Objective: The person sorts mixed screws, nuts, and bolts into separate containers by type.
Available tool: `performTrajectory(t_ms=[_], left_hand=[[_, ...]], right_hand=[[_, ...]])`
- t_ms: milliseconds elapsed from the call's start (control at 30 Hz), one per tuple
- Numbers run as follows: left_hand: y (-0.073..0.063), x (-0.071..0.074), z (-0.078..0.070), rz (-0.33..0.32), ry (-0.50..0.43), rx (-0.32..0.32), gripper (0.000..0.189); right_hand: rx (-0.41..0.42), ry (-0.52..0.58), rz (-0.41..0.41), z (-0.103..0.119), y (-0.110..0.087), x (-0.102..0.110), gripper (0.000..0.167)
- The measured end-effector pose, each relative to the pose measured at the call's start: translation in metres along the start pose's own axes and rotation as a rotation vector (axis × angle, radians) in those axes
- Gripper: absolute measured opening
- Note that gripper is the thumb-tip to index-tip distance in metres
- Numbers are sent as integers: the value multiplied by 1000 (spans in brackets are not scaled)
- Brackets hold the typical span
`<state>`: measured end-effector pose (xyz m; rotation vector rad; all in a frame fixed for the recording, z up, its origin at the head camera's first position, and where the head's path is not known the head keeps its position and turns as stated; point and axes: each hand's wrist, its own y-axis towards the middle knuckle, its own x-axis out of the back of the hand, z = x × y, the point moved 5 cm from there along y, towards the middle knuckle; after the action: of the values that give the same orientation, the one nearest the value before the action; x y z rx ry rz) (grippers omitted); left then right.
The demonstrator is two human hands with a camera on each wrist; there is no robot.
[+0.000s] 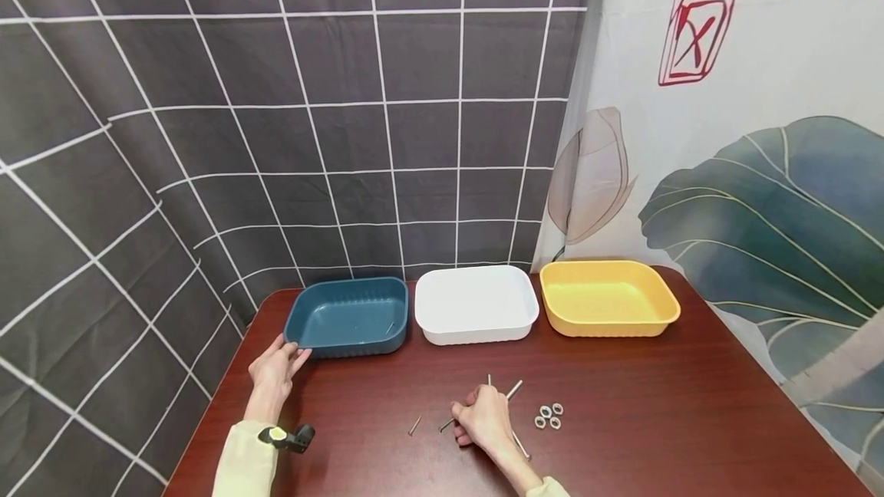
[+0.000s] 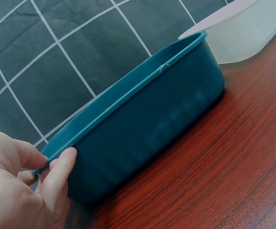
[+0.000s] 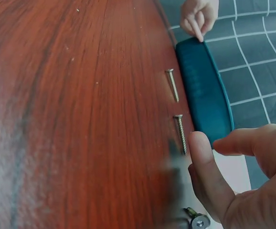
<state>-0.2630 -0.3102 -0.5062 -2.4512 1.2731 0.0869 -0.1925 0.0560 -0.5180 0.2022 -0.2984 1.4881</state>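
Note:
My left hand (image 1: 272, 370) pinches the rim of a blue tray (image 1: 348, 348) at its near left corner; in the left wrist view, thumb and fingers (image 2: 61, 167) close on that rim. Just above the table, my right hand (image 1: 483, 416) is beside a screw (image 1: 446, 425), with thumb and forefinger slightly apart in the right wrist view and nothing seen between them. Another screw (image 1: 414, 426) lies further left. Around the right hand lie long bolts (image 1: 514, 389), partly hidden by it. A bolt head (image 3: 201, 222) shows below the right fingers in the right wrist view.
A white tray (image 1: 476, 339) stands beside the blue one, and a yellow tray (image 1: 608, 328) stands further right. Several nuts (image 1: 545, 411) lie right of my right hand. A grid-patterned cloth (image 1: 421, 129) hangs behind the reddish-brown table (image 1: 621, 420).

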Motion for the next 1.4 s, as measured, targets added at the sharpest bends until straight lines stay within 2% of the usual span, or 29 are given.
performTrajectory(t_ms=[300,700,1033,1400], left_hand=[[-1,-2,-2,-2,-3,-3,61],[-1,0,-1,8,-25,-14,62],[-1,-1,-1,11,-33,-15,61],[-1,-1,0,5,-16,-24,62]], right_hand=[[14,-66,-13,-5,4,-5,15],[164,-354,-62,6,5,-17,26],[278,-529,-108,14,5,-17,21],[258,-579,-103,15,4,-21,24]])
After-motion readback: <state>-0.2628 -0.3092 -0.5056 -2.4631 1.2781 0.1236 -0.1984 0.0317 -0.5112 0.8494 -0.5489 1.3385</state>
